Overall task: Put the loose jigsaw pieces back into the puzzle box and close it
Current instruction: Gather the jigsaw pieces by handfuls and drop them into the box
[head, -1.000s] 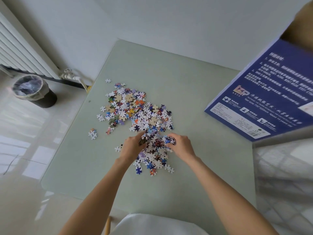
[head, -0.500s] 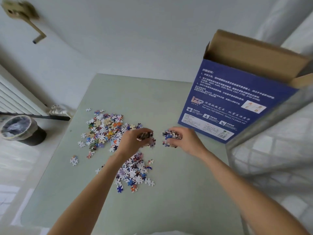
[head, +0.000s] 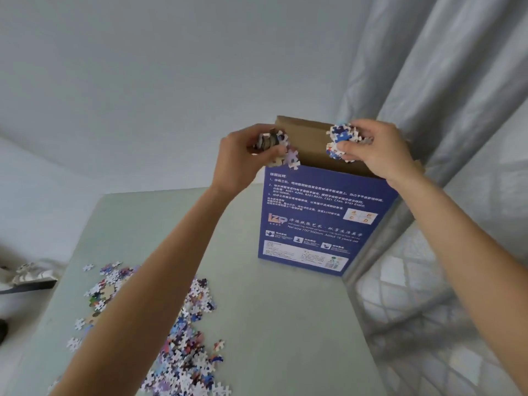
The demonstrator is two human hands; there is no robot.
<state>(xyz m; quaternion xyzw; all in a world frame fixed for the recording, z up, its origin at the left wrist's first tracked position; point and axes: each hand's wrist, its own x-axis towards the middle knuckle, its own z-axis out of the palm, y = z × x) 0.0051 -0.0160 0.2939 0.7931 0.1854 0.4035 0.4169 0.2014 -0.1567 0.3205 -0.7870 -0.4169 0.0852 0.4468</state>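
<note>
A tall blue puzzle box (head: pixel 320 218) stands upright at the table's far right, its brown top flap (head: pixel 310 138) open. My left hand (head: pixel 243 155) grips a handful of jigsaw pieces (head: pixel 278 150) at the left corner of the box's opening. My right hand (head: pixel 371 147) holds another handful of pieces (head: pixel 341 141) over the opening. A heap of loose pieces (head: pixel 183 338) lies on the pale green table (head: pixel 280 324) at the lower left, partly behind my left forearm.
A grey curtain (head: pixel 445 95) hangs right behind the box. A mesh-patterned surface (head: pixel 428 324) runs along the table's right edge. White pipe fittings (head: pixel 28 277) show on the floor at the left.
Both hands rose from the heap with their handfuls of pieces and moved up to the box's open top. The view tilted upward.
</note>
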